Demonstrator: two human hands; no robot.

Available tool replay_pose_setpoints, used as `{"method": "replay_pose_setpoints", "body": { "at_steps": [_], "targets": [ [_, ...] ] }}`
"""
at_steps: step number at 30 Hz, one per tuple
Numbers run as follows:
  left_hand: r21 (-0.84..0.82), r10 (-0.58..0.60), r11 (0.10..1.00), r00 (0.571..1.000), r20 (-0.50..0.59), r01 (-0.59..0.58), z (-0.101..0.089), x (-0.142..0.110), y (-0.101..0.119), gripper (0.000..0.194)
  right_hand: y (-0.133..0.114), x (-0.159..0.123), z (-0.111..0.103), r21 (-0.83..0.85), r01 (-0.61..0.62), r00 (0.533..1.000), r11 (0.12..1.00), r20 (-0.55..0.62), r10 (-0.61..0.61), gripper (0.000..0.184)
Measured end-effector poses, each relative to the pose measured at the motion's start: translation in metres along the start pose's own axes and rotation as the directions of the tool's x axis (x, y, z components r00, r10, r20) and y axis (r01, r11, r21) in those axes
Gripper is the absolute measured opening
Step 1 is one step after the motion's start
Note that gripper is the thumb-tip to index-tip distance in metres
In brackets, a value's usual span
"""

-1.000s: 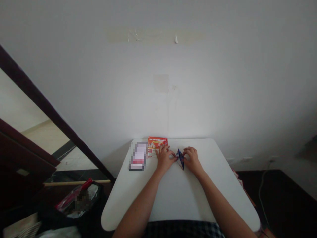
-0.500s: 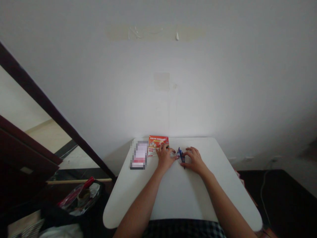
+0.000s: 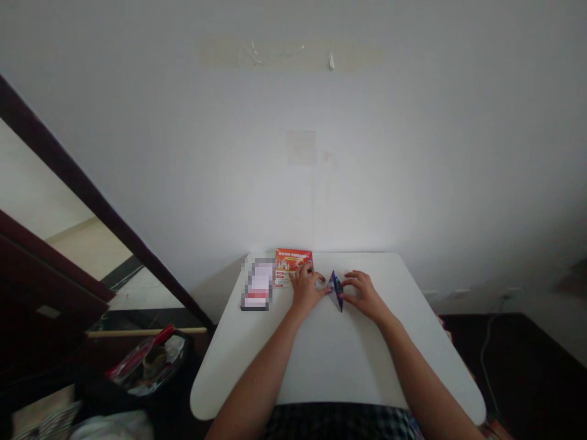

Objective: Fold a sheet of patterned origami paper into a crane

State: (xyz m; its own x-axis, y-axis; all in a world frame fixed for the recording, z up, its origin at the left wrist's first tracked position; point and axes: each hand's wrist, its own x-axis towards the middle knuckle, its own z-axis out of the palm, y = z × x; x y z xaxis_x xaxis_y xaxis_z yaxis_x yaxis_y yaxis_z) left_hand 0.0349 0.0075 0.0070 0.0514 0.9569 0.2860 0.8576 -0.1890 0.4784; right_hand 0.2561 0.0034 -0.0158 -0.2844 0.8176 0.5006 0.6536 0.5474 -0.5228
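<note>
A small piece of folded paper point(image 3: 336, 292), blue and pale, stands out as a narrow pointed shape on the white table point(image 3: 339, 360). My left hand point(image 3: 306, 290) has its thumb on the paper's left side, while its other fingers rest over the lower right of a red and white printed leaflet point(image 3: 293, 258). A dark ring-like band shows on one of those fingers. From the right, my right hand point(image 3: 364, 295) pinches the paper's dark blue edge between thumb and fingers. The fine creases are too small to make out.
A phone point(image 3: 258, 287), blurred by pixels, lies left of the leaflet. The table's back edge meets a pale wall point(image 3: 389, 153). On the floor at left sits an open bag point(image 3: 156, 360) with assorted items. A cable point(image 3: 486, 354) hangs at right.
My right hand's fingers shifted on the paper's right side, covering it half a second ago and showing more of it now. My left hand stays nearly in place.
</note>
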Motion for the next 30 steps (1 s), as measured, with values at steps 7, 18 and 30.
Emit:
{"method": "replay_pose_setpoints", "body": {
  "at_steps": [7, 18, 30],
  "targets": [
    [0.005, 0.0, 1.0, 0.999, 0.036, 0.0, -0.002, -0.002, 0.003, 0.043, -0.005, 0.006, 0.009, 0.049, -0.051, 0.985, 0.998, -0.163, 0.058, 0.026],
    [0.031, 0.039, 0.999, 0.998, 0.042, -0.04, -0.009, -0.004, 0.006, 0.038, -0.02, 0.02, 0.019, 0.037, -0.073, 0.967, 0.997, -0.241, 0.08, 0.015],
    [-0.15, 0.113, 0.983, 0.993, 0.035, -0.107, -0.005, 0.001, 0.002, 0.012, -0.007, 0.019, 0.021, 0.169, -0.124, 0.956, 0.978, -0.243, 0.163, 0.025]
  ]
}}
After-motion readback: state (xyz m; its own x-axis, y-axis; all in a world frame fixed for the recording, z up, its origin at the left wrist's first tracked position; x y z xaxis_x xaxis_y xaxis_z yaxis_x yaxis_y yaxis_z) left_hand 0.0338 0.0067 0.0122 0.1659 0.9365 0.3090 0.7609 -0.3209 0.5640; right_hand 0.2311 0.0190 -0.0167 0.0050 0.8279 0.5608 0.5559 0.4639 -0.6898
